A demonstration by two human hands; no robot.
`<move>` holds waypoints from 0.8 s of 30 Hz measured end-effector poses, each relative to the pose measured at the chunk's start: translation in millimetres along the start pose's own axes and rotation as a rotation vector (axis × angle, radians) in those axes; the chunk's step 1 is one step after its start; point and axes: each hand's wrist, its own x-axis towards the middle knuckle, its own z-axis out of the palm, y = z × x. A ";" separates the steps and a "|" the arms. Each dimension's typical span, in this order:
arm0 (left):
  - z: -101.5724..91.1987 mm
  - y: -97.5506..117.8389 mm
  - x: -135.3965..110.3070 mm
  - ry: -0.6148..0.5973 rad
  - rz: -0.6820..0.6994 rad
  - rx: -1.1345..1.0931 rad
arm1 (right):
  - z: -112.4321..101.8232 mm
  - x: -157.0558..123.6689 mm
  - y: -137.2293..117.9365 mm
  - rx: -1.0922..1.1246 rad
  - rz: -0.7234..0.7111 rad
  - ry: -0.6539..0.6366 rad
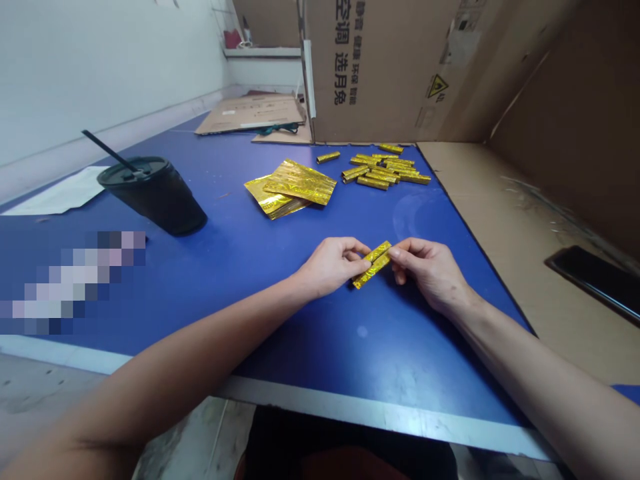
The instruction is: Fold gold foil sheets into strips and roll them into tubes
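Between my two hands is a narrow folded strip of shiny gold foil paper [373, 266], tilted above the blue table [310, 333]. My left hand [336, 265] pinches its left side between thumb and fingers. At the upper right end, the thumb and fingers of my right hand [423, 267] close on it. Farther back lies a stack of flat gold foil sheets [300, 183], fanned a little. To the right of the stack is a loose pile of folded gold strips [383, 170], with one single strip [328, 158] lying apart on its left.
A black lidded cup with a straw [160, 197] stands at the left, near a white paper [63, 190]. A big cardboard box [385, 73] rises behind the pile. On the cardboard at right lies a dark phone [597, 277]. A blurred-out patch covers the table's left.
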 end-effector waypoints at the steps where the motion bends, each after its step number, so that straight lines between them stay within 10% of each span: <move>1: 0.0 -1.0 -0.2 -0.001 0.012 0.027 | 0.0 -0.1 0.0 0.002 0.004 -0.001; 24: 0.4 -2.0 -4.6 -0.123 0.161 0.147 | 0.3 -2.0 -1.2 0.167 0.098 -0.198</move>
